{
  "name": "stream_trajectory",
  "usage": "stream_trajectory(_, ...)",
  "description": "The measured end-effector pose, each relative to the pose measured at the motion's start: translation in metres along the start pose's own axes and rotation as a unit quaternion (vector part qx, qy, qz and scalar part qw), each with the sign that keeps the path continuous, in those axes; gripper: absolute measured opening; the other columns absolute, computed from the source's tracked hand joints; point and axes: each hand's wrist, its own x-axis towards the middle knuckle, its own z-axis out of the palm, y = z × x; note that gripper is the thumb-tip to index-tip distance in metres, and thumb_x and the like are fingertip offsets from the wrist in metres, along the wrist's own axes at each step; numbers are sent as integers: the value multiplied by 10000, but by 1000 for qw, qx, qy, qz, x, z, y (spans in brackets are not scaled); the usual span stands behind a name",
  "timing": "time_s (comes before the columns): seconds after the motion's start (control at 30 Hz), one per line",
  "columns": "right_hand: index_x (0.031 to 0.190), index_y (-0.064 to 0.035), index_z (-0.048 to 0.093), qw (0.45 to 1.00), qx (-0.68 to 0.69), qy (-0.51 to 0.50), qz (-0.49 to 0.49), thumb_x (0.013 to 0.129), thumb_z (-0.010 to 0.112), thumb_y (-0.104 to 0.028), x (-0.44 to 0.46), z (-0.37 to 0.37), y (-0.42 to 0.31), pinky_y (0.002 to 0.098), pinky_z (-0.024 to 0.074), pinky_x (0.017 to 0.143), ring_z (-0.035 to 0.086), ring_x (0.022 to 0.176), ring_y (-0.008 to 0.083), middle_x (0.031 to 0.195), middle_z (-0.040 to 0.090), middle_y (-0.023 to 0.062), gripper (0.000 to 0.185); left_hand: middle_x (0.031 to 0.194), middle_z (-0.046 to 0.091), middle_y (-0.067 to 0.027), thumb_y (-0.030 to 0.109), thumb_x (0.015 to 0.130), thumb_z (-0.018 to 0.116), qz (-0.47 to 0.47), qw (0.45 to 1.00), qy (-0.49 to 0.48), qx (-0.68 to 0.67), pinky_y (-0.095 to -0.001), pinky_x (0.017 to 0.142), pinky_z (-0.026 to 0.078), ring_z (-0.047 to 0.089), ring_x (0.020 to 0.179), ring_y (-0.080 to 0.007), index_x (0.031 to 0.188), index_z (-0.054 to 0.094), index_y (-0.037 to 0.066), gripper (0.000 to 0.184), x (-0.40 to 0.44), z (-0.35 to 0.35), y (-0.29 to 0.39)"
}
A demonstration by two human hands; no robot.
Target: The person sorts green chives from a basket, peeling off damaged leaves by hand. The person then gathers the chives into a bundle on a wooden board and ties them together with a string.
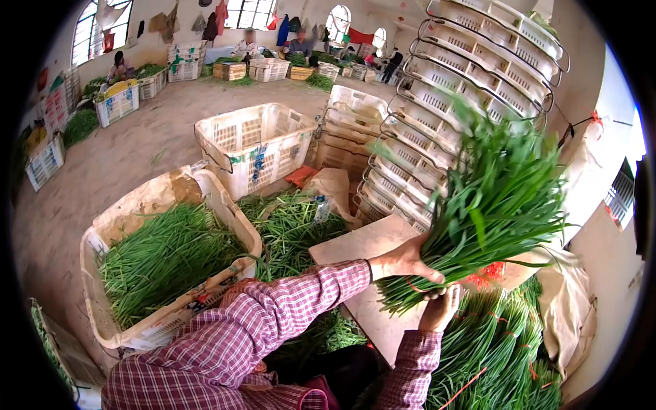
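Note:
My left hand (402, 263) is wrapped round the stems of a large bunch of chives (495, 198), held tilted with its leaves up and to the right. A thin red band (413, 284) crosses the stems near their cut ends. Against the underside of the bunch, my right hand (441, 309) has its fingers curled closed; what they pinch is hidden. Beneath the bunch lies a pale board (372, 249). Red ties (486, 275) sit in a heap behind the stems. Several tied bunches of chives (492, 342) lie to the right of my right hand.
A white crate (92, 273) of loose chives stands at left, with more chives (294, 225) heaped beside it. Another white crate (256, 147) is behind. Tall stacked crates (451, 102) rise beyond the board. A cloth sack (567, 307) is at right. Several people work far back.

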Motion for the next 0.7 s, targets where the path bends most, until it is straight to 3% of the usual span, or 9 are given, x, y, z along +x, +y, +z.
stream_trajectory(0.13, 1051, -71, 539, 998, 13, -43, -41, 958, 546, -208, -6, 6, -15, 228, 451, 514, 507, 621, 81, 768, 535, -17, 166, 1281, 535, -163, 337, 608, 880, 12, 998, -43, 54, -351, 1057, 366, 482, 1206, -238, 1356, 372, -23, 973, 14, 4, 17)
stream_trajectory(0.2, 1075, -97, 551, 999, -38, -1, -18, 957, 550, -235, -22, -3, -4, 212, 397, 490, 487, 609, 72, 745, 509, -38, 181, 1335, 491, -177, 355, 592, 886, -32, 998, -46, -8, -357, 1088, 339, 445, 1258, -255, 1403, 316, -21, 1060, -3, 5, -9)
stream_trajectory(0.27, 1097, -89, 553, 993, -88, 61, 56, 951, 568, -225, -38, -27, 24, 219, 434, 519, 502, 619, 84, 762, 522, -35, 200, 1405, 409, -193, 355, 599, 881, -74, 995, -67, 18, -366, 1115, 306, 391, 1307, -261, 1431, 262, -17, 1102, -21, 0, -38)
stream_trajectory(0.4, 1047, -98, 554, 998, -28, 35, 41, 970, 538, -212, -44, -27, 37, 237, 441, 562, 491, 635, 89, 765, 520, -27, 139, 1274, 548, -176, 345, 638, 854, -103, 993, -47, 25, -355, 1057, 368, 492, 1213, -252, 1387, 347, -26, 978, -18, 4, -34)
stream_trajectory(0.43, 1037, -100, 553, 999, -10, 38, 36, 971, 536, -209, -46, -21, 33, 235, 436, 559, 488, 635, 89, 768, 522, -27, 129, 1221, 593, -166, 393, 663, 831, -92, 994, -39, 55, -351, 1023, 392, 528, 1168, -249, 1358, 395, -35, 925, -15, 6, -11)
stream_trajectory(0.57, 1009, -94, 546, 999, -17, 48, 16, 978, 528, -220, -64, 8, 20, 233, 450, 583, 497, 650, 90, 784, 532, -21, 131, 1345, 494, -200, 594, 694, 756, -173, 967, -137, 128, -358, 1055, 356, 469, 1243, -285, 1366, 384, -33, 991, 12, -1, -10)
stream_trajectory(0.67, 966, -65, 566, 990, -130, 41, 18, 988, 512, -245, -81, -11, 35, 225, 488, 583, 531, 635, 80, 779, 562, 2, 189, 1405, 418, -213, 566, 760, 710, -214, 966, -35, 143, -415, 1108, 307, 398, 1313, -290, 1451, 286, 20, 977, 1, 1, 8)
stream_trajectory(0.7, 956, -59, 569, 984, -171, 35, 45, 989, 508, -241, -87, -20, 44, 216, 474, 569, 521, 616, 77, 770, 561, -1, 195, 1334, 485, -205, 506, 809, 682, -159, 979, -9, 126, -431, 1084, 345, 459, 1256, -287, 1404, 365, 26, 828, -5, 2, 34)
